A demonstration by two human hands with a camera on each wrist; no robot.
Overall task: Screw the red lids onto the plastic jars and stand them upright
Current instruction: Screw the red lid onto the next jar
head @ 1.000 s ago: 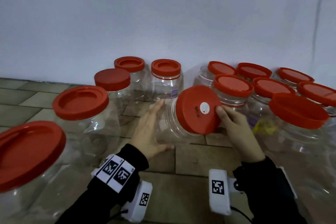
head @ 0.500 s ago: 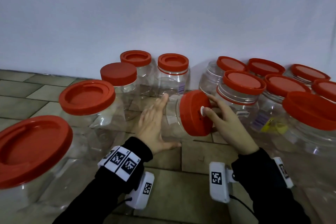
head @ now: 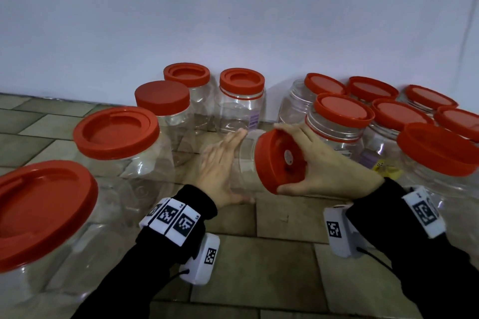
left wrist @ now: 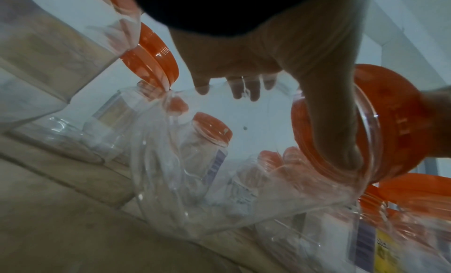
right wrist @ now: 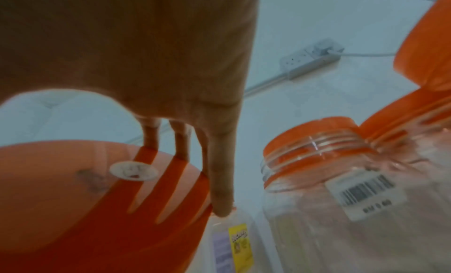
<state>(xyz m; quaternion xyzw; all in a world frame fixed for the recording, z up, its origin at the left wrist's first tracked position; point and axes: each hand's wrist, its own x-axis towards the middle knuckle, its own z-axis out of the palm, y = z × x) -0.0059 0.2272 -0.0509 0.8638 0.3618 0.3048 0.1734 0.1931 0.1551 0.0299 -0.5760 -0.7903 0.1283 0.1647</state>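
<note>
A clear plastic jar point(head: 246, 163) lies on its side just above the tiled floor, its red lid point(head: 280, 160) facing right and toward me. My left hand point(head: 220, 168) grips the jar's body, fingers over the top and thumb underneath. In the left wrist view the left hand point(left wrist: 244, 65) wraps the jar point(left wrist: 219, 161), the thumb reaching to the lid point(left wrist: 395, 132). My right hand point(head: 324, 163) grips the lid's rim, fingers on top and thumb below. The right wrist view shows the right hand point(right wrist: 171, 65) with its fingers over the lid point(right wrist: 85, 200), which bears a white sticker.
Several capped jars stand upright around it: two big ones at left point(head: 116, 134) point(head: 39, 212), smaller ones by the white wall point(head: 242, 83), a cluster at right point(head: 342, 114) point(head: 438, 150). Bare tiled floor point(head: 285, 254) lies toward me. A power strip point(right wrist: 312, 59) appears in the right wrist view.
The jar has swung so its lid faces more to the right. My right hand went from touching the lid's edge to gripping its rim, thumb underneath. My left hand stayed on the jar body.
</note>
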